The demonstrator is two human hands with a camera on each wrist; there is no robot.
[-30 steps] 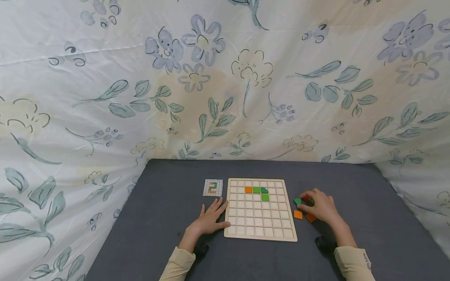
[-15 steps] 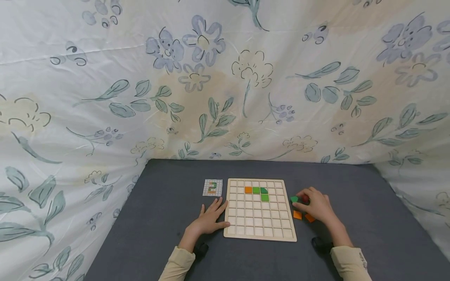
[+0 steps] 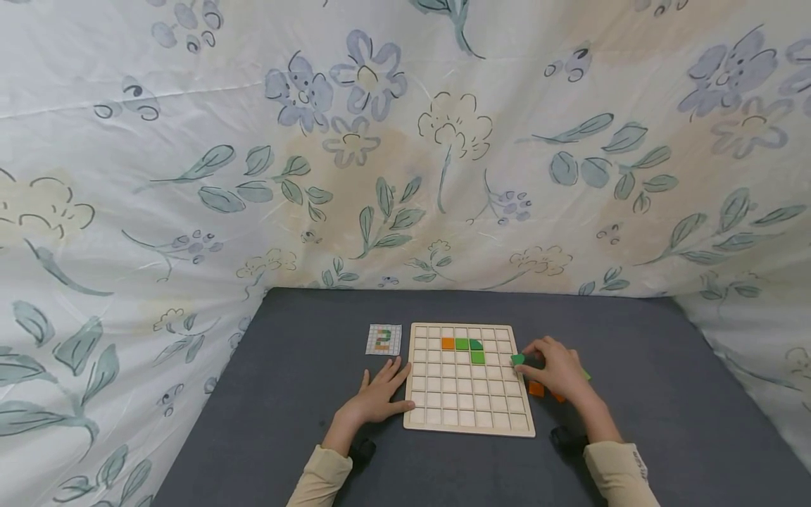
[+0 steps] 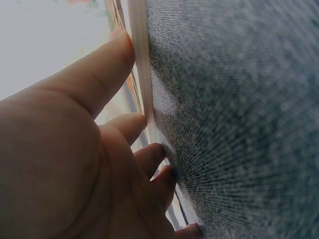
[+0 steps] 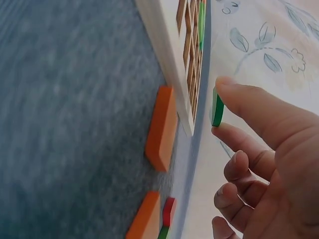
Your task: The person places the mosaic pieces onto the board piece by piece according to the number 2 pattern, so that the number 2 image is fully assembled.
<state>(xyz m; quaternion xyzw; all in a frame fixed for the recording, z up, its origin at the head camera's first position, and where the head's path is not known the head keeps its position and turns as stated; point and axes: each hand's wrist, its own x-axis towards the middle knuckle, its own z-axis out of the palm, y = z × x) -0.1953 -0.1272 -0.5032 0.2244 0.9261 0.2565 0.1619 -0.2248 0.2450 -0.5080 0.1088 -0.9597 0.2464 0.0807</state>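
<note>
A wooden grid board (image 3: 469, 415) lies on the grey table, with one orange tile (image 3: 448, 343) and three green tiles (image 3: 476, 351) set in its upper rows. My right hand (image 3: 527, 357) pinches a green tile (image 3: 518, 359) between thumb and forefinger just over the board's right edge. In the right wrist view the green tile (image 5: 217, 107) stands upright in that pinch beside the board's rim (image 5: 169, 55). My left hand (image 3: 394, 386) lies flat on the table, its straight fingers (image 4: 124, 124) touching the board's left edge (image 4: 139, 64).
Loose orange tiles (image 3: 536, 388) (image 5: 162, 127) lie right of the board, with a red tile (image 5: 169, 211) and another green one (image 3: 586, 375) close by. A small pattern card (image 3: 384, 339) sits left of the board. A flowered sheet (image 3: 405, 141) rises behind the table.
My right hand has carried the green tile leftward from the loose pile to the board's right edge. The left hand has stayed where it was.
</note>
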